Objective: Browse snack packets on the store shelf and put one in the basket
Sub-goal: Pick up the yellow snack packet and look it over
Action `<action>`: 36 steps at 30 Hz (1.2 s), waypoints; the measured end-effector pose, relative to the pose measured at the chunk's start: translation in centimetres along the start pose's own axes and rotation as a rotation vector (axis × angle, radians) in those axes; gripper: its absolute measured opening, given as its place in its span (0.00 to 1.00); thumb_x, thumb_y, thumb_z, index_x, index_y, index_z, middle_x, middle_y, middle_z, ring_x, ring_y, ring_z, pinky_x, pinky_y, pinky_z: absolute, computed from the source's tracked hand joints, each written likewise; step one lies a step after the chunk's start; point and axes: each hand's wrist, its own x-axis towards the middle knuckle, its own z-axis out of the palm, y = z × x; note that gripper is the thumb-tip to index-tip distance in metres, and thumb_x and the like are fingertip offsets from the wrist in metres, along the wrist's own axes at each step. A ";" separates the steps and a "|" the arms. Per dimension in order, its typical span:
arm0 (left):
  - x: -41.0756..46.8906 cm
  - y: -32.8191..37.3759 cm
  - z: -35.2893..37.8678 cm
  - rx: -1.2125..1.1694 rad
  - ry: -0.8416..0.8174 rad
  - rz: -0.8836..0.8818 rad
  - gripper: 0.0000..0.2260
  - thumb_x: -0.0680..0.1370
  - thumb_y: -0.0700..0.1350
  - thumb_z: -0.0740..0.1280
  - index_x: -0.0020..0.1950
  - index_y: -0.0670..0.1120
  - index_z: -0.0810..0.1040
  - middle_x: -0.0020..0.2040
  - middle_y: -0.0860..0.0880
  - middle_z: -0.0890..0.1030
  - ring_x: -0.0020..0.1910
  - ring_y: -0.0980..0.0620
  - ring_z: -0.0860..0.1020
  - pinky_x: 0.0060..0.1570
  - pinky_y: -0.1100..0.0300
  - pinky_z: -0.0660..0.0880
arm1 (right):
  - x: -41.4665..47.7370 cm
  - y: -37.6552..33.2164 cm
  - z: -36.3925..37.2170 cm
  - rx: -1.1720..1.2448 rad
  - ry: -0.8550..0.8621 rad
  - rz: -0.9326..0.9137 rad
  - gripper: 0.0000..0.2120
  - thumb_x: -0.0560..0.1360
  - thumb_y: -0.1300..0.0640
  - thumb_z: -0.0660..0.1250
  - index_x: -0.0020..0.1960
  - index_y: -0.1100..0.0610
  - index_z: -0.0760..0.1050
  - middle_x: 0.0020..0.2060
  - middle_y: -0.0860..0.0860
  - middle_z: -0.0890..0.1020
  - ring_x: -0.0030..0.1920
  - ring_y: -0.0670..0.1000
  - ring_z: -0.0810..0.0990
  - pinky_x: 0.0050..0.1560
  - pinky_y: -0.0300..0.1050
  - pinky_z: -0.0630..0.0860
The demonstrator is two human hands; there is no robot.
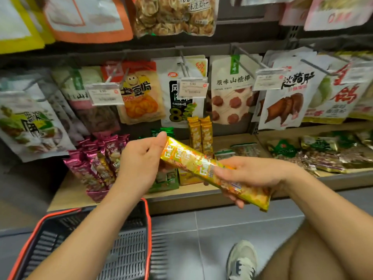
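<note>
Snack packet (pixel 203 168), a long, narrow tube of shiny yellow-gold foil printed with crisp pictures, is held slantwise in the air in front of the wooden shelf (pixel 201 194), above the grey tiled floor and to the right of the basket; the left hand (pixel 139 160) pinches its upper left end between thumb and curled fingers, while the right hand (pixel 250 174) wraps round its lower half, fingers curled underneath and thumb lying across the top; neither hand is spread. It looks light and probably part air, so a firm squeeze could crush what is inside; the foil skin appears slick and crinkly, likely to slide through a loose grip, and the long body would sag or swing if carried by one tip only; taking it round the middle, or at both ends as now, seems safest. The black plastic basket with an orange-red rim (pixel 149 223) sits low at the left, under the left forearm, its mesh bottom showing no goods in the part visible; more pink and gold packets (pixel 96 160) stand on the shelf behind.
</note>
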 end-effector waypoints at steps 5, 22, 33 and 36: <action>1.6 -0.4 -0.2 0.062 0.062 0.047 0.20 0.81 0.52 0.61 0.32 0.46 0.78 0.19 0.50 0.72 0.18 0.59 0.66 0.19 0.66 0.62 | -0.2 0.2 -0.1 0.348 -0.092 0.068 0.29 0.71 0.33 0.62 0.56 0.58 0.69 0.37 0.59 0.80 0.29 0.53 0.80 0.32 0.43 0.79; 1.4 -0.3 -1.0 -0.702 -0.043 -0.368 0.05 0.75 0.47 0.70 0.42 0.49 0.85 0.41 0.48 0.84 0.41 0.51 0.84 0.40 0.60 0.80 | 0.3 0.6 2.1 0.271 0.093 -0.097 0.20 0.74 0.41 0.67 0.65 0.37 0.68 0.43 0.56 0.79 0.35 0.56 0.83 0.35 0.44 0.77; 0.2 0.1 0.9 -0.846 -0.112 -0.364 0.14 0.68 0.45 0.73 0.51 0.46 0.77 0.44 0.49 0.85 0.44 0.53 0.84 0.43 0.60 0.80 | 0.9 0.2 3.2 0.311 0.308 -0.197 0.23 0.75 0.37 0.61 0.49 0.59 0.75 0.27 0.52 0.74 0.21 0.44 0.70 0.18 0.34 0.65; -1.3 0.5 2.9 -0.804 -0.224 -0.403 0.16 0.65 0.44 0.74 0.50 0.43 0.76 0.42 0.47 0.84 0.41 0.52 0.84 0.36 0.61 0.79 | 1.6 0.3 3.8 0.288 0.356 -0.175 0.25 0.74 0.34 0.58 0.43 0.57 0.75 0.26 0.52 0.76 0.21 0.46 0.72 0.20 0.36 0.67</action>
